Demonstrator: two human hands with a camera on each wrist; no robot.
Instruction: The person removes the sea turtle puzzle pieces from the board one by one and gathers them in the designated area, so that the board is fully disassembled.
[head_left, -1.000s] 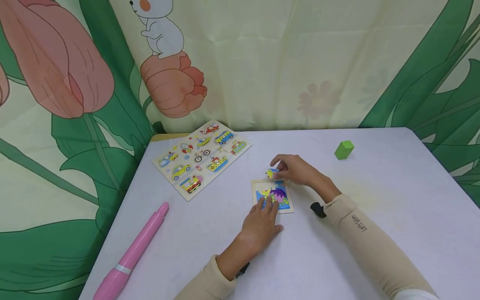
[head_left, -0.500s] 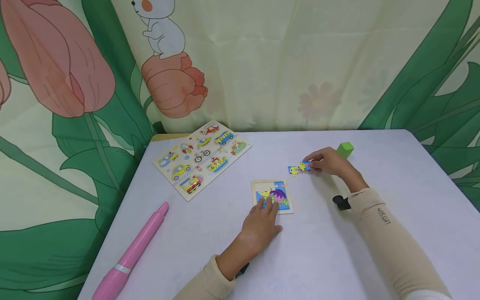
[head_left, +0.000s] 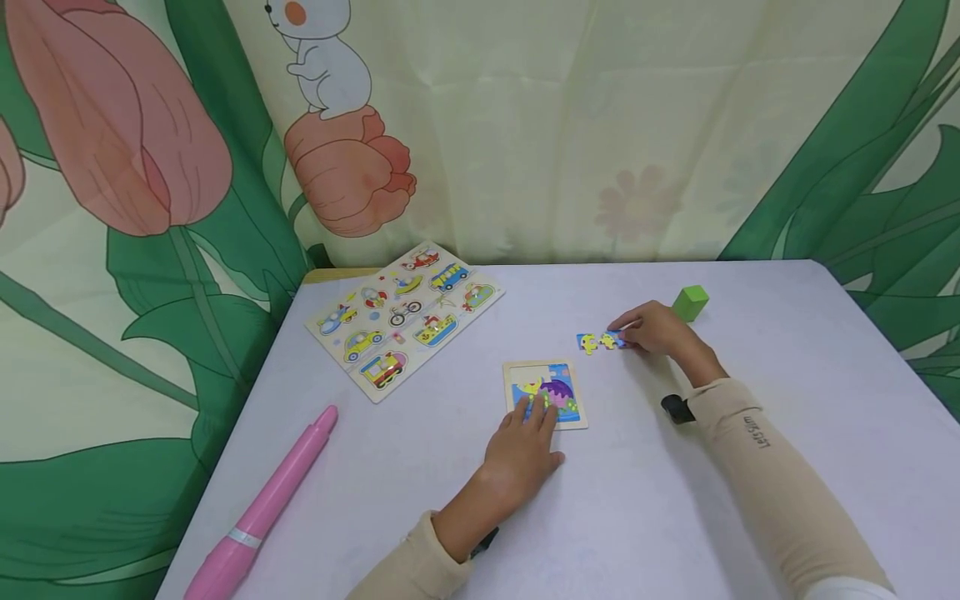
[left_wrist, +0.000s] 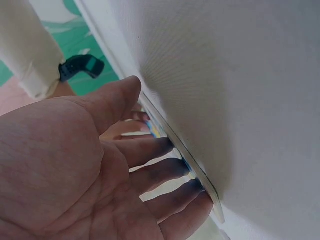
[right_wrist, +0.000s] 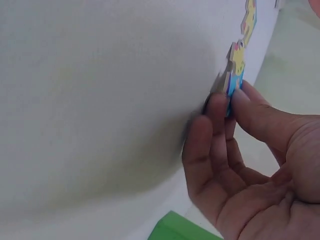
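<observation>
My left hand (head_left: 522,454) rests its extended fingertips on a small wooden jigsaw tray (head_left: 573,424). Part of a purple dinosaur picture (head_left: 557,390) fills the tray; its upper left shows bare wood. From the left wrist view, the fingers (left_wrist: 162,175) lie over the tray's edge (left_wrist: 185,145). Beyond the tray, to its upper right, my right hand (head_left: 660,329) pinches a blue-and-yellow jigsaw piece (right_wrist: 238,65) between thumb and fingers, close to the tabletop. A second yellow-and-blue jigsaw piece (head_left: 588,342) lies just left of it; whether they touch I cannot tell.
A green block (head_left: 690,303) stands right behind my right hand. At the back left lies a vehicle picture board (head_left: 405,314). A long pink pen-shaped object (head_left: 281,479) lies along the left side of the white table (head_left: 600,525). A printed curtain (head_left: 525,133) hangs behind.
My right hand has moved from the tray's top edge to the right with a jigsaw piece, then lowered slightly beside the second piece. My left hand has stayed on the tray.
</observation>
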